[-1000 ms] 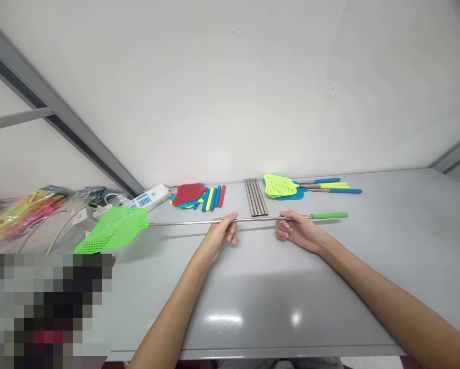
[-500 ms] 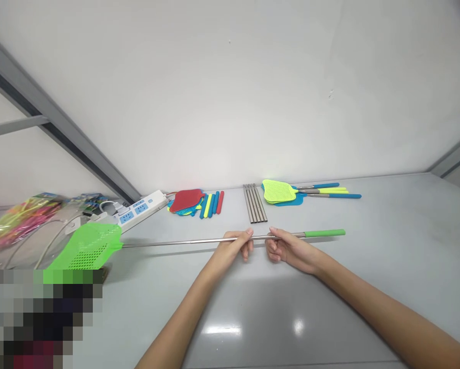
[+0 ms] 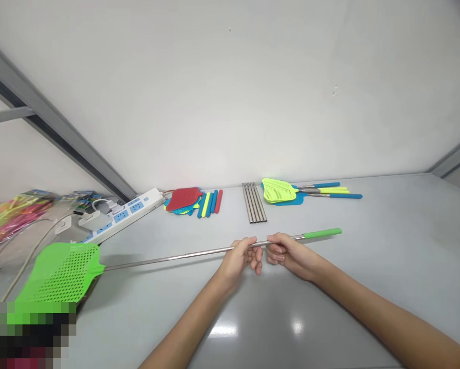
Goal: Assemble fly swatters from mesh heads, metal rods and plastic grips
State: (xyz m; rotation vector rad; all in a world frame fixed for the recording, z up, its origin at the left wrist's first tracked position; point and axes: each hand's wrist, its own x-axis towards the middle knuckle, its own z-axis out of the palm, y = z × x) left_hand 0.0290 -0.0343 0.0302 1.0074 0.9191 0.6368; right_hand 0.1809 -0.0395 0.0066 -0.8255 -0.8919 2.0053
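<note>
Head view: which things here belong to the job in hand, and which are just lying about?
Part of the job, it seems:
green swatter, held by the left hand and right hand
loose heads
coloured grips
metal rods
finished-looking swatters

Apparently just lying about:
power strip
white adapter
bagged items, contents unclear

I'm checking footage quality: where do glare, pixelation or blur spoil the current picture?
Head view: two bright glare spots on the grey tabletop, near the bottom; head view: coarse pixelation at lower left covers the bottom edge of the green swatter head; head view: the bagged items at far left look smeared.
</note>
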